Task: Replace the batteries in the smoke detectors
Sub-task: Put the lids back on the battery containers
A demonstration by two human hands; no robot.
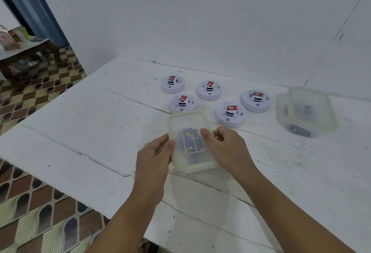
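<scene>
Several white round smoke detectors with red labels lie on the white table [100, 132]; the nearest one [230, 114] sits just beyond my right hand, another [182, 104] just beyond the box. A clear plastic box with a pale green-rimmed lid [189, 124] sits in front of me, and a pack of batteries [193, 140] shows through the lid. My left hand [155, 153] grips the box's left side. My right hand [224, 145] grips its right side, thumb on the lid.
A second clear box [301, 118] with dark batteries inside stands at the right, its lid leaning on it. White walls close the back and right. The table's left edge drops to a patterned tile floor [40, 212]. A wooden table [24, 51] stands far left.
</scene>
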